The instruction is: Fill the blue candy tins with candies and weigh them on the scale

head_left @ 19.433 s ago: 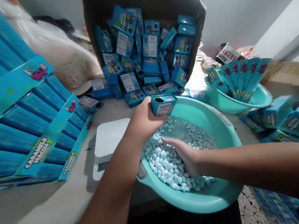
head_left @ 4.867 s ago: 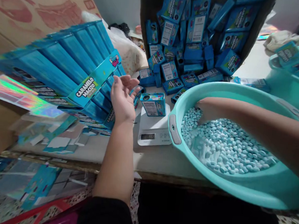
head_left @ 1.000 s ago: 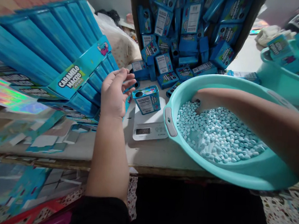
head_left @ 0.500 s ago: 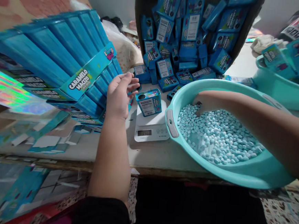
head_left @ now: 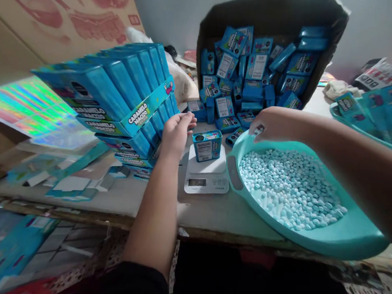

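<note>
My right hand (head_left: 267,123) is over the left rim of a turquoise plastic tub (head_left: 310,244), with its fingers closed around a few pale candies (head_left: 259,129). Many light-blue and white candies (head_left: 291,186) lie in the tub below. To its left, a small blue candy box (head_left: 206,148) stands upright on a white digital scale (head_left: 210,184) whose display is lit. My left hand (head_left: 179,130) hovers beside that box, fingers loosely bent and apart, apparently holding nothing. It is close to a stack of blue candy packs (head_left: 131,110) labelled "Caramelo Macizo".
Behind the scale, a dark-walled carton (head_left: 274,12) lies on its side, full of small blue boxes. Another turquoise tub (head_left: 370,129) with blue packs is at the right. Cardboard scraps (head_left: 74,185) and a shiny holographic sheet (head_left: 35,116) lie on the left.
My right hand has risen out of the candies to above the tub's rim, holding a few. My left hand stays beside the box, and the camera view has shifted.
</note>
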Available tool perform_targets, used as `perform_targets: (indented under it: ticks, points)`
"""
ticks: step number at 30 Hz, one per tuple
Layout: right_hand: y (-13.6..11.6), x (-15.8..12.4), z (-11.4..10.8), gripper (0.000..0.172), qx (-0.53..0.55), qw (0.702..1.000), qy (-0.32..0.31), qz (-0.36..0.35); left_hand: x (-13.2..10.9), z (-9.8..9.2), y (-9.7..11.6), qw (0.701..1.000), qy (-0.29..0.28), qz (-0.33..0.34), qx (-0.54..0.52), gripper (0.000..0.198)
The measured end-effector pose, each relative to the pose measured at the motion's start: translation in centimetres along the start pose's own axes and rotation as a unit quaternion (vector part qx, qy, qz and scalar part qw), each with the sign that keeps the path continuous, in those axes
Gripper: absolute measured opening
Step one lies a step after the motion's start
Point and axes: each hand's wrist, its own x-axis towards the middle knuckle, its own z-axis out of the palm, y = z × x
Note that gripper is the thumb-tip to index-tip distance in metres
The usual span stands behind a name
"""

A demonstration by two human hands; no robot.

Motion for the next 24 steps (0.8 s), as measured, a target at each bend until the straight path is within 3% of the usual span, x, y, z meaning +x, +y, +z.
perform_targets:
  ticks: [4,8,15,24]
  points:
    - [-3.7,1.7,-3.7,0.023,-0.002,0.995,0.07,-0.076,0.3,0.2,-0.2,1.0,-0.009,-0.003,-0.008,0.028]
    - [-7.8,3.9,-5.9,0.029,0.029,0.983,0.067,-0.167,0.4,0.2,-0.4,1.0,-0.002,0.004,-0.018,0.025]
    - [-10.2,6.8,-4.9,0.027,0.038,0.969,0.026,-0.243,1.1,-0.4,-1.6,1.0,-0.002,-0.01,-0.002,0.02]
    - [-10.5,7.1,-4.3,0.025,-0.015,0.974,-0.006,-0.226,1.4,0.2,-1.2,0.997,-0.031,-0.055,-0.05,0.021]
